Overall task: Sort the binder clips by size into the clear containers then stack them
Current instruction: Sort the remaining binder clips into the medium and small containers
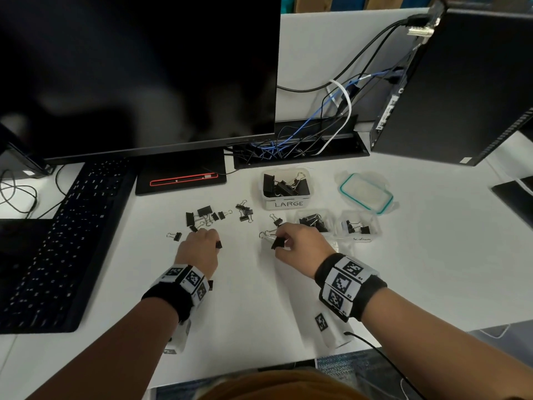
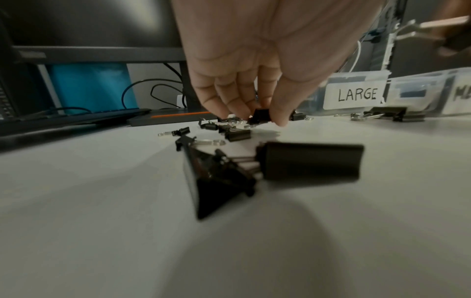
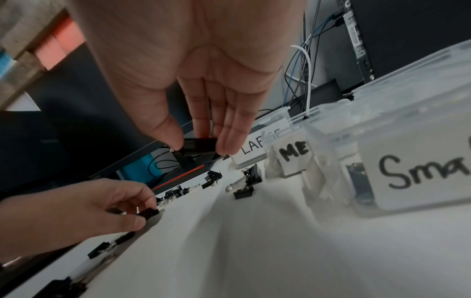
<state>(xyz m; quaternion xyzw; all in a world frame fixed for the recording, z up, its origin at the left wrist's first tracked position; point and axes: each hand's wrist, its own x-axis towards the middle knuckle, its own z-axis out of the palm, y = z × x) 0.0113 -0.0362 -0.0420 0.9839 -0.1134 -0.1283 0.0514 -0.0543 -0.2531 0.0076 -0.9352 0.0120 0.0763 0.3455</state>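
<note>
Loose binder clips (image 1: pixel 212 216) lie scattered at ten o'clock from the tub marked LARGE (image 1: pixel 286 188). Right hand (image 1: pixel 300 245) pinches a big clip (image 1: pixel 278 242) off the desk; left hand (image 1: pixel 199 249) pinches a small one (image 1: pixel 219 245). Risk: the sprung clip could twist free or drop into the wrong-size tub.

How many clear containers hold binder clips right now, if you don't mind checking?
3: the LARGE container farthest back, the middle container beside the right hand, and the rightmost container.
</note>
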